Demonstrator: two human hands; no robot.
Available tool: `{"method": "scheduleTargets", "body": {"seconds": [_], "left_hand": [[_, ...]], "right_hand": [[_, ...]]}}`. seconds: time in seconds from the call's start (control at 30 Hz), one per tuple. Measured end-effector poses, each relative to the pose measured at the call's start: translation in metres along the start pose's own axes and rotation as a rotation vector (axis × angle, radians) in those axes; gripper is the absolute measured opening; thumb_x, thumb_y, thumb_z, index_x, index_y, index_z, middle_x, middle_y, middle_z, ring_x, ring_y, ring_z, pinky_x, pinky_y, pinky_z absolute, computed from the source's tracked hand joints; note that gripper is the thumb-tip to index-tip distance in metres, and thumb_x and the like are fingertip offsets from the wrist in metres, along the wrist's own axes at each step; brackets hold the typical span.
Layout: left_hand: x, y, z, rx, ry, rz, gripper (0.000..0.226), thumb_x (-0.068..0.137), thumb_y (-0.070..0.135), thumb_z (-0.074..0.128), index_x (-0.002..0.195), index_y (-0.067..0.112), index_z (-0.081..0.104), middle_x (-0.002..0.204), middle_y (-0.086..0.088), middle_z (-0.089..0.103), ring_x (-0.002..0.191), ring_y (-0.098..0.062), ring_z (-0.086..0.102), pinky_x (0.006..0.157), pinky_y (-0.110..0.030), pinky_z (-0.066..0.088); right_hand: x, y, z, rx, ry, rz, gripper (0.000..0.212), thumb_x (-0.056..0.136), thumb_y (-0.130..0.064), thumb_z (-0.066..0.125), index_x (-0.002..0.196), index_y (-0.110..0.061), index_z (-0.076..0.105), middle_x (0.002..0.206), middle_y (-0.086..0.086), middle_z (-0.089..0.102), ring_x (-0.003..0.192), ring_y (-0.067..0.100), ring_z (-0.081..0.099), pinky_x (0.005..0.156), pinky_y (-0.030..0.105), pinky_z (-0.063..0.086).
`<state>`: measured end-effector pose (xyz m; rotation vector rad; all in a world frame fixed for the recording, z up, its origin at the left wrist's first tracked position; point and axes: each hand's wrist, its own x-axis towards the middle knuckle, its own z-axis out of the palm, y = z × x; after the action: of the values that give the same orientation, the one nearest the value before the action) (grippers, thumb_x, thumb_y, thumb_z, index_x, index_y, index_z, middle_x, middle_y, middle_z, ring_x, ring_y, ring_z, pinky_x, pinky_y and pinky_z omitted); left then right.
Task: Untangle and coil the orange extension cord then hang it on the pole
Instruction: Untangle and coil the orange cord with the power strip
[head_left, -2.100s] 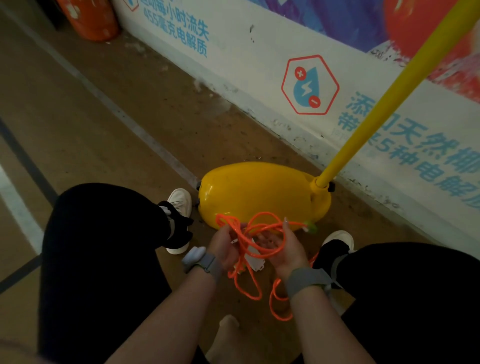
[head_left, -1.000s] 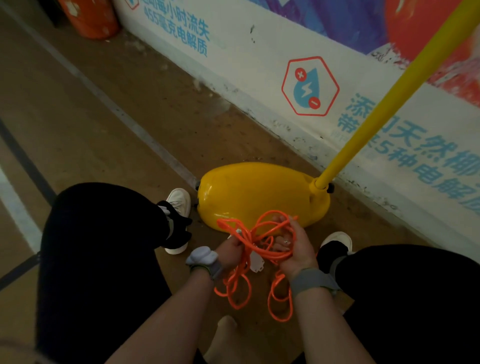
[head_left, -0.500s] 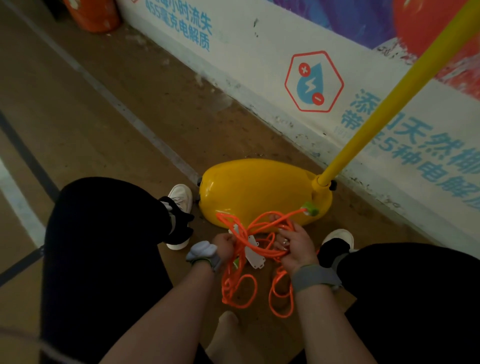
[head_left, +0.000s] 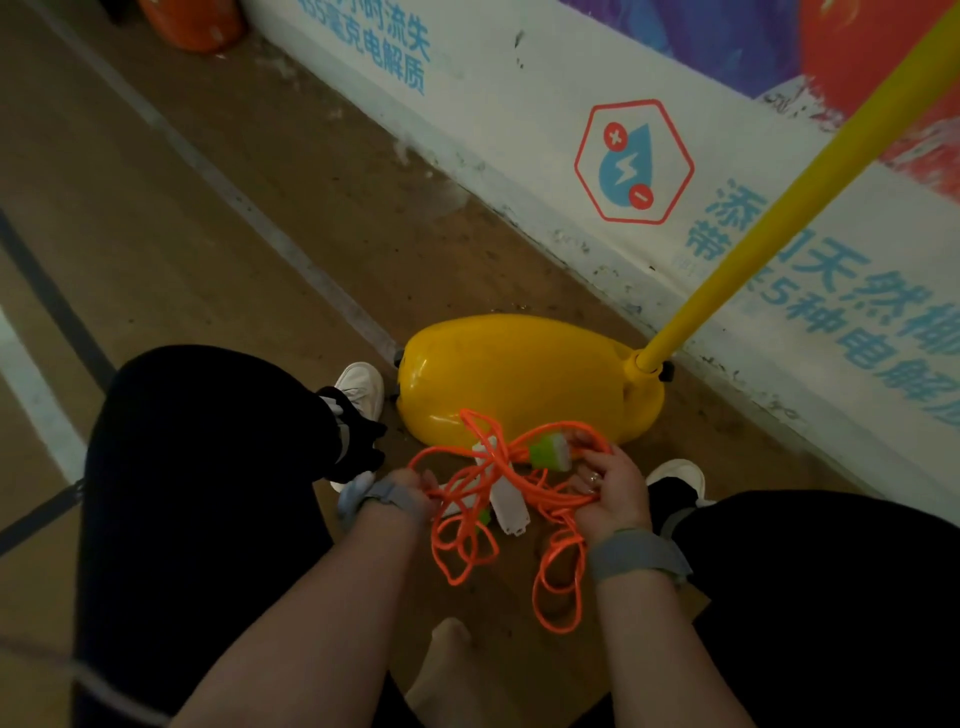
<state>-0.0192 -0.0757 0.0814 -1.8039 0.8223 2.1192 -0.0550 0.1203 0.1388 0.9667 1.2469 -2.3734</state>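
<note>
**Two hands on tangled cord**

Left hand (head_left: 415, 486) has its fingers curled round orange strands. The orange extension cord (head_left: 558, 501) hangs knotted between the hands, with loops dangling towards the floor. Right hand (head_left: 615, 491) clasps several strands beside the green plug (head_left: 550, 454). The pole (head_left: 779, 208) rises at the right.

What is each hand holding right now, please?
Left hand: grips the cord.
Right hand: grips cord loops beside the green plug.

A single head-worn wide-angle view looks forward and steeply down, close over the left hand (head_left: 410, 486) and right hand (head_left: 613, 493); brown concrete floor (head_left: 156, 234) and white printed wall (head_left: 519, 104) lie beyond.
</note>
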Motion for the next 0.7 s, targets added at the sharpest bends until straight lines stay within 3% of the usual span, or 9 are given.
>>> {"method": "scheduleTargets", "body": {"seconds": [0.1, 0.2, 0.27, 0.37, 0.43, 0.5, 0.57, 0.63, 0.7], "left_hand": [[0.001, -0.001, 0.013, -0.127, -0.119, 0.109, 0.036, 0.101, 0.011, 0.032, 0.065, 0.011, 0.039, 0.058, -0.004, 0.036, 0.047, -0.009, 0.034, 0.038, -0.018, 0.031], [-0.008, -0.010, 0.020, 0.005, -0.329, 0.173, 0.051, 0.101, 0.041, 0.035, 0.070, 0.007, 0.055, 0.046, 0.002, 0.037, 0.030, -0.006, 0.027, 0.033, -0.012, 0.022], [-0.009, -0.011, 0.020, 0.113, -0.386, 0.287, 0.042, 0.102, 0.035, 0.036, 0.079, 0.007, 0.057, 0.044, 0.005, 0.035, 0.031, -0.005, 0.026, 0.034, -0.015, 0.022], [-0.009, -0.009, 0.020, 0.156, -0.350, 0.405, 0.040, 0.103, 0.028, 0.037, 0.073, 0.009, 0.056, 0.042, 0.005, 0.035, 0.041, -0.009, 0.031, 0.042, -0.021, 0.033], [-0.003, -0.013, 0.020, 0.235, -0.388, 0.402, 0.048, 0.102, 0.034, 0.039, 0.065, 0.011, 0.061, 0.050, 0.002, 0.047, 0.051, -0.013, 0.042, 0.058, -0.028, 0.040], [0.003, -0.019, 0.018, 0.515, -0.425, 0.490, 0.051, 0.099, 0.038, 0.044, 0.059, 0.018, 0.067, 0.065, -0.003, 0.062, 0.067, -0.019, 0.058, 0.075, -0.036, 0.046], [0.005, -0.025, 0.014, 0.882, -0.399, 0.632, 0.043, 0.093, 0.042, 0.048, 0.060, 0.027, 0.071, 0.083, -0.006, 0.070, 0.088, -0.024, 0.063, 0.087, -0.035, 0.044], [0.003, -0.027, 0.013, 1.009, -0.346, 0.639, 0.032, 0.087, 0.049, 0.045, 0.084, 0.037, 0.075, 0.109, -0.013, 0.069, 0.109, -0.028, 0.060, 0.092, -0.030, 0.043], [0.001, -0.026, 0.012, 0.958, -0.326, 0.583, 0.043, 0.094, 0.045, 0.040, 0.122, 0.022, 0.063, 0.130, -0.012, 0.059, 0.123, -0.029, 0.051, 0.094, -0.028, 0.040]], "right_hand": [[0.000, -0.007, -0.003, 0.140, -0.068, 0.074, 0.024, 0.091, -0.013, 0.037, 0.078, -0.007, 0.056, 0.065, 0.005, 0.059, 0.028, 0.003, 0.030, 0.029, 0.013, 0.021], [0.004, -0.012, -0.005, -0.090, 0.017, 0.019, 0.026, 0.094, -0.027, 0.047, 0.077, -0.013, 0.060, 0.071, 0.003, 0.058, 0.034, 0.004, 0.038, 0.028, 0.014, 0.023], [0.006, -0.009, -0.005, -0.274, 0.091, -0.067, 0.020, 0.094, -0.025, 0.053, 0.079, -0.016, 0.062, 0.078, 0.004, 0.061, 0.041, 0.006, 0.049, 0.031, 0.015, 0.032], [0.002, -0.003, -0.003, -0.448, 0.151, -0.185, 0.019, 0.091, -0.035, 0.059, 0.085, -0.019, 0.068, 0.089, 0.005, 0.067, 0.071, 0.020, 0.063, 0.061, 0.034, 0.057], [-0.004, -0.005, 0.002, -0.541, 0.167, -0.241, 0.021, 0.089, -0.040, 0.060, 0.082, -0.022, 0.069, 0.086, 0.002, 0.066, 0.073, 0.020, 0.057, 0.069, 0.036, 0.052], [-0.007, -0.007, 0.007, -0.583, 0.126, -0.260, 0.023, 0.092, -0.035, 0.058, 0.078, -0.019, 0.067, 0.079, 0.001, 0.064, 0.060, 0.014, 0.051, 0.057, 0.029, 0.045], [-0.009, -0.006, 0.012, -0.482, 0.033, -0.220, 0.025, 0.095, -0.027, 0.054, 0.075, -0.013, 0.061, 0.066, 0.001, 0.058, 0.040, 0.006, 0.038, 0.039, 0.019, 0.032], [-0.010, -0.003, 0.014, -0.299, -0.022, -0.141, 0.026, 0.098, -0.024, 0.049, 0.077, -0.010, 0.056, 0.055, -0.001, 0.052, 0.032, 0.003, 0.028, 0.033, 0.016, 0.023], [-0.009, -0.001, 0.015, -0.088, -0.058, -0.054, 0.028, 0.100, -0.023, 0.044, 0.079, -0.008, 0.054, 0.054, -0.002, 0.054, 0.031, 0.004, 0.027, 0.032, 0.016, 0.023]]}}
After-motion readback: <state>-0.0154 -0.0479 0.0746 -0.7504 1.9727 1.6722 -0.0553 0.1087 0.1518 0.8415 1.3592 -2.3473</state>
